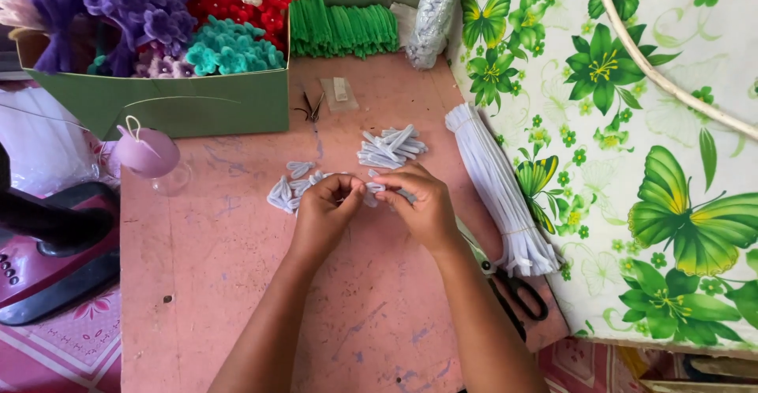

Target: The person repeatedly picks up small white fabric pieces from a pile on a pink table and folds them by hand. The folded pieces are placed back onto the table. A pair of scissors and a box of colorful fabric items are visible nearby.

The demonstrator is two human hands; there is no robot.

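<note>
While both forearms reach up from the bottom edge of the view and angle in toward each other, the left hand (325,207) and the right hand (422,203) meet above the middle of the worn pink wooden tabletop (237,282). Each hand is curled, knuckles up, with fingertips pinched tight on a small bent piece of white fuzzy pipe cleaner (371,190) that spans the narrow gap between them; most of that piece is hidden by the fingers. Just left of the left hand, a scatter of folded white pipe-cleaner loops (288,188) lies on the table. Just beyond the hands sits a small heap of short cut white pipe-cleaner lengths (391,147). Beside the right hand, a long tied bundle of white pipe cleaners (497,188) lies along the table's right edge, and black-handled scissors (513,290) lie near the right forearm. Farther back stands a green cardboard box (174,101) filled with purple, red and teal pipe-cleaner flowers.
</note>
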